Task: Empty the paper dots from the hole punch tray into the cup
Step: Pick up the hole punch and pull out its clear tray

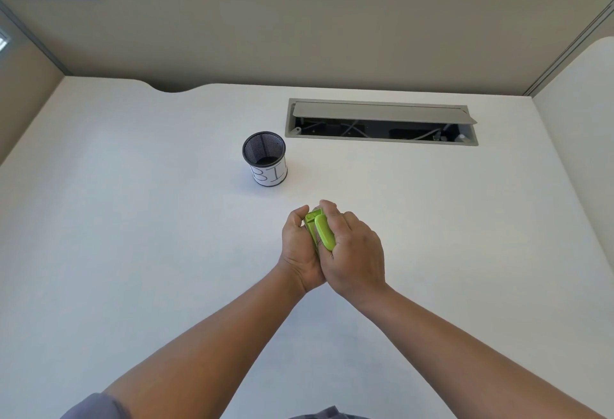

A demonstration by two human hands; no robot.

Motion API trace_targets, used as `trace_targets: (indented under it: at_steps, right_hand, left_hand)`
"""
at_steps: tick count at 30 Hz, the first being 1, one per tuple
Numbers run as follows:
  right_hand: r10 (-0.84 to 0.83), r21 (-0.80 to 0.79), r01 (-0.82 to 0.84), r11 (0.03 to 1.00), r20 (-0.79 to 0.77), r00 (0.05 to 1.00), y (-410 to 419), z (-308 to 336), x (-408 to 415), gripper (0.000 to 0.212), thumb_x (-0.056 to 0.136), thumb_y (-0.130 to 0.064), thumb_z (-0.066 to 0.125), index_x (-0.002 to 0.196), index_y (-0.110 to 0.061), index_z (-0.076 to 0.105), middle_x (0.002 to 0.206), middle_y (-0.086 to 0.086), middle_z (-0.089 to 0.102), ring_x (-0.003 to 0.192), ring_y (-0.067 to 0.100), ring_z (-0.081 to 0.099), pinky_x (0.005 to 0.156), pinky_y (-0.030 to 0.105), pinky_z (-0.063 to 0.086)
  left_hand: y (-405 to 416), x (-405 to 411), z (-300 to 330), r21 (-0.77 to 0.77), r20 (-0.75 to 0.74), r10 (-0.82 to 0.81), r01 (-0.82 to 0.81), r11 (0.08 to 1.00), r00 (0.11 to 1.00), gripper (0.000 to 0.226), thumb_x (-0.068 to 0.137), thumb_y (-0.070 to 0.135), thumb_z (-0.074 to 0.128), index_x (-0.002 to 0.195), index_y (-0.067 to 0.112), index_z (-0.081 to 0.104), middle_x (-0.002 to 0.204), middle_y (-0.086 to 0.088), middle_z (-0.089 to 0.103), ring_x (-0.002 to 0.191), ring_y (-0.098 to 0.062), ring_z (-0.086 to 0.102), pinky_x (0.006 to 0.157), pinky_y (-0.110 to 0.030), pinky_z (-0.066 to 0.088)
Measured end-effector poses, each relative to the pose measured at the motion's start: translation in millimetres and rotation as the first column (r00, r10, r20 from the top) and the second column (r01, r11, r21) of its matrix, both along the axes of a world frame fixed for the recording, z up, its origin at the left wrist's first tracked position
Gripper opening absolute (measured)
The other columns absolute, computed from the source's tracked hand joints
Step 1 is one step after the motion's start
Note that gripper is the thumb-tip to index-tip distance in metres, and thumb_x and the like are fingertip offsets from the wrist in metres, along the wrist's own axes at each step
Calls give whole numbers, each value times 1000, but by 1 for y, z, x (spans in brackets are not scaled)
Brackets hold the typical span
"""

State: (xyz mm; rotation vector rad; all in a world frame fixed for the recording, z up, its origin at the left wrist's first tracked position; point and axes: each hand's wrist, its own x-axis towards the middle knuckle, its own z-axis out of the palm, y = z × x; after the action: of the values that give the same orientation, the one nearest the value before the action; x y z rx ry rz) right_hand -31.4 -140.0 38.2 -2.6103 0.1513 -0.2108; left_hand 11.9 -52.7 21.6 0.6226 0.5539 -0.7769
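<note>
Head view
Left hand: curled around the green hole punch, gripping its left side.
Right hand: closed over the punch's right side.
Cup: black mesh, upright on the desk, beyond the hands, slightly left, apart.

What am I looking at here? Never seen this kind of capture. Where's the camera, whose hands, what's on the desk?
There is no machine: a person works with bare hands. The single picture comes from a wide-angle camera worn on the person's head, looking forward and down, so the forearms enter from the bottom edge. The left hand and right hand together clasp a small green hole punch above the white desk. Farther from the person and a little to the left stands a black mesh cup with a white handwritten label, upright and apart from the hands. Behind it to the right is an open cable hatch set into the desk. No paper dots are visible.
</note>
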Motion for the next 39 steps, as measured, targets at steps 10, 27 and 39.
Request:
trace_targets:
  at_steps: [10, 27, 39]
  right_hand:
    - [-18, 5, 18, 1000, 19, 1000, 0, 1, 0, 59, 83, -28, 52, 142, -25, 49, 93, 2, 64, 81, 28, 61, 66, 42, 52]
    - [-16, 16, 16, 1000, 34, 999, -1, 2, -4, 61, 77, -19, 54, 138, -25, 53, 92, 0, 64, 79, 30, 60, 65, 42, 51]
    - [29, 23, -31, 999, 75, 997, -2, 9, -3, 62, 78, -20, 52, 139, -27, 51, 95, -2, 65, 81, 29, 62, 68, 41, 51]
  left_hand:
    - [-2, 0, 6, -7, -8, -4, 4, 1000, 1000, 57, 93, 56, 37, 77, 15, 72, 79, -7, 67, 81, -27, 69, 90, -39, 49]
    - [-4, -5, 13, -6, 2, -3, 3, 1000, 1000, 52, 93, 57, 39, 81, 15, 66, 79, -7, 65, 80, -26, 68, 87, -37, 51]
    - [-4, 3, 13, -46, 35, 49, -47, 998, 998, 36, 87, 42, 49, 75, 13, 66, 79, -5, 62, 77, -24, 62, 83, -37, 48]
